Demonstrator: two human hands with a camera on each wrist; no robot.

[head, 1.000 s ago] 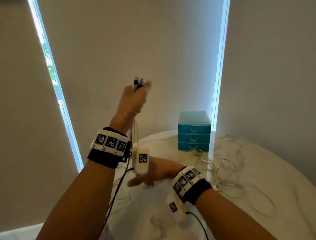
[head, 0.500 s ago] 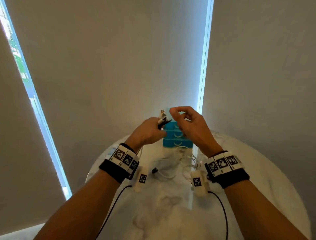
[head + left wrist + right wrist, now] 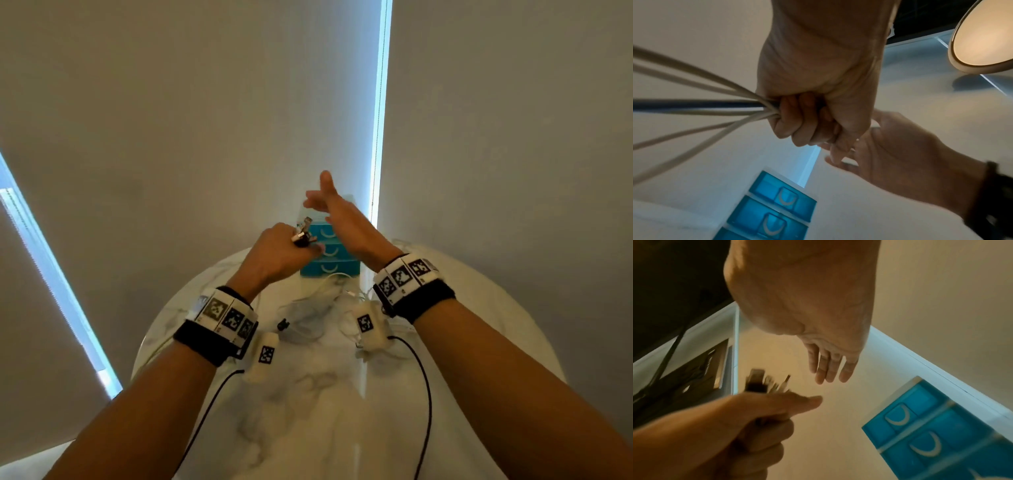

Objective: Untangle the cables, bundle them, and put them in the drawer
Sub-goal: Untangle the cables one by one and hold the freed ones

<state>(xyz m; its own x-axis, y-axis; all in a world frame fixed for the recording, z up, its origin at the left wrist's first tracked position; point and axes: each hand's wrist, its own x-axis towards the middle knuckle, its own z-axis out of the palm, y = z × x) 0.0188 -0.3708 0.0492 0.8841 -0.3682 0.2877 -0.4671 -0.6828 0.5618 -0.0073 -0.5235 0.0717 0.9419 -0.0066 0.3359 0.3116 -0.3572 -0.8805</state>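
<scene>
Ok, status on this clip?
Left hand grips cables. Right hand open, holding nothing. Drawers shut. More cable on table.

Dim room, bright window slits (image 3: 378, 137), motion blur, wide-angle warp

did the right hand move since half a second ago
Yes. The right hand has opened and risen: its fingertips now reach above the top of the blue drawer unit, away from the plugs gripped by the left hand.

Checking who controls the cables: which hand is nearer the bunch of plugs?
Left. The left hand grips the cables with the plugs sticking out of its fist; the right hand is open just beside them, holding nothing.
</scene>
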